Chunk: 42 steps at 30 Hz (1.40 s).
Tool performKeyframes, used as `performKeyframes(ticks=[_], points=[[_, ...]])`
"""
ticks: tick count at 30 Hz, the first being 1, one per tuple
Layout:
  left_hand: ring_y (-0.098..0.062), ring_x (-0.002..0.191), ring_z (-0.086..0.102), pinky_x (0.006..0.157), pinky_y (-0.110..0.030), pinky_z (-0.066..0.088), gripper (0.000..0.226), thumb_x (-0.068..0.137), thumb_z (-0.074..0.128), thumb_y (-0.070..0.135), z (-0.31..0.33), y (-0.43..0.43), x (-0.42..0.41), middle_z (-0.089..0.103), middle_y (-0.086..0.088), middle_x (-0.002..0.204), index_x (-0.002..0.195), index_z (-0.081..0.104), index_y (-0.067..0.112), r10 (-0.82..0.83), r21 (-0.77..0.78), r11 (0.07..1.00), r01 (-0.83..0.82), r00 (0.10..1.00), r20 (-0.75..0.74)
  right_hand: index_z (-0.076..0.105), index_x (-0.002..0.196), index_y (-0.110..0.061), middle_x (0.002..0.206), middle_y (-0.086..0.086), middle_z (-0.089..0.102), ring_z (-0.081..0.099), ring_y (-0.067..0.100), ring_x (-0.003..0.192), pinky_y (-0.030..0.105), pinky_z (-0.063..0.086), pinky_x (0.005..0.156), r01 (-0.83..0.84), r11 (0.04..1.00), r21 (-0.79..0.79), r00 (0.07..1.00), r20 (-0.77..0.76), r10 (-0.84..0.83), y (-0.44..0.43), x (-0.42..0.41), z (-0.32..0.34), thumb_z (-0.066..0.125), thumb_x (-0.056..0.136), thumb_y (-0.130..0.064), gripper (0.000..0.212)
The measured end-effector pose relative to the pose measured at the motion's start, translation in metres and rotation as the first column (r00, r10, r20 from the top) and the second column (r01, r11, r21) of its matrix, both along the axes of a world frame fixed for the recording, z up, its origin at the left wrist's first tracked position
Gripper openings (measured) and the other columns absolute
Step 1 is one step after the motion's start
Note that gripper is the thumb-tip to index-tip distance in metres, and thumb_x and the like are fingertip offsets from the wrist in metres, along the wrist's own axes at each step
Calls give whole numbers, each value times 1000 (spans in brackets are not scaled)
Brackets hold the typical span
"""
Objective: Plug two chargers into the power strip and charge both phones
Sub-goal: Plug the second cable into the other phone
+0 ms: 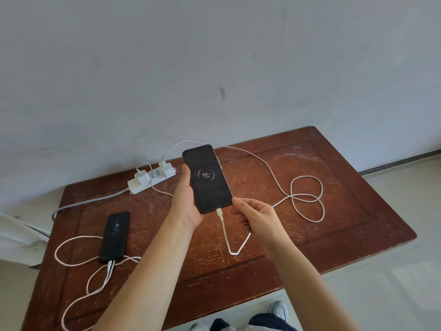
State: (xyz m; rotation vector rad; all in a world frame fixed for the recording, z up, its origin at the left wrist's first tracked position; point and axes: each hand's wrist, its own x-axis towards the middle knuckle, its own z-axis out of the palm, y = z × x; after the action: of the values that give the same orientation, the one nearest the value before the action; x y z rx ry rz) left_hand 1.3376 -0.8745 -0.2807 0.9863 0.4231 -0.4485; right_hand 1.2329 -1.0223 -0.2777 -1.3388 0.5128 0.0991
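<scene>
The left hand [188,201] holds a phone [207,179] (screen reading 54%) above the table [334,211], right of the power strip [150,179]. The right hand [253,217] curls loosely just beside its plugged cable [307,199]. A second phone [114,236] lies below the strip, cabled; both chargers [142,176] are plugged in.

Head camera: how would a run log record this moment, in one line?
left hand: holds phone | screen: 54% | cable: plugged in | right hand: beside plug

Small grey text under the 54% on the held black phone [207,179]: too small to read.
White braided cable [78,304] at 7 o'clock: cut off by bottom edge.
Grey power-strip cord [88,201] at 9 o'clock: end hidden over the brown wooden table [334,235] edge.
</scene>
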Motion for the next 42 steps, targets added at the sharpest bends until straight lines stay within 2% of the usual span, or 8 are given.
performKeyframes(ticks=[8,12,19,25,28,32,35,42], points=[[-29,95,76,70,-45,63,44,102,46,49,-37,18,0,74,-10,119,125,69,19,-9,79,997,21,990,-143,81,83,-26,77,-5,77,63,-1,60,12,48,57,-99,992,-83,993,-66,93,11,4,-34,68,90,-44,23],[-32,107,71,85,-51,59,43,103,45,47,-68,23,1,72,-11,125,127,68,19,-1,117,993,27,976,-218,77,93,-26,72,-8,72,59,7,60,18,45,53,-173,949,-263,978,-163,133,10,6,-76,55,98,-43,28],[-36,112,66,99,-62,51,38,105,44,44,-120,27,7,68,-11,124,128,62,21,8,293,951,99,940,-342,59,133,-22,126,3,61,55,23,117,33,46,94,-530,487,-694,847,-411,337,3,-10,-156,54,96,-31,38],[-29,92,71,69,-43,58,24,105,44,26,-149,25,15,73,-11,104,103,66,17,-21,284,950,133,931,-365,58,136,-18,132,5,53,46,25,122,37,47,98,-497,376,-782,864,-406,298,-1,-6,-171,54,97,-25,40],[-27,90,71,68,-42,56,26,105,42,21,-156,20,25,73,-11,100,101,66,14,-38,274,951,142,935,-353,55,138,-15,134,8,50,46,28,121,40,47,99,-480,306,-822,875,-427,228,-8,1,-171,53,97,-24,41],[-25,89,69,68,-41,55,25,106,41,21,-164,9,36,71,-9,102,99,64,15,-44,299,941,156,936,-349,50,141,-12,137,11,47,45,29,121,40,44,102,-467,284,-838,884,-439,158,-23,7,-172,52,97,-22,45],[-25,92,68,89,-49,57,26,106,41,24,-170,1,45,70,-11,108,95,64,18,-52,349,919,183,935,-352,52,140,-11,135,11,50,47,30,118,41,44,101,-442,295,-847,897,-422,130,-31,10,-174,50,98,-20,43],[-26,123,57,110,-46,43,53,104,33,51,-165,-2,43,61,-6,137,136,55,16,-175,556,760,336,930,-323,50,143,-11,133,11,55,52,30,124,41,44,101,-483,429,-763,875,-407,262,-21,25,-180,45,98,-15,45]])
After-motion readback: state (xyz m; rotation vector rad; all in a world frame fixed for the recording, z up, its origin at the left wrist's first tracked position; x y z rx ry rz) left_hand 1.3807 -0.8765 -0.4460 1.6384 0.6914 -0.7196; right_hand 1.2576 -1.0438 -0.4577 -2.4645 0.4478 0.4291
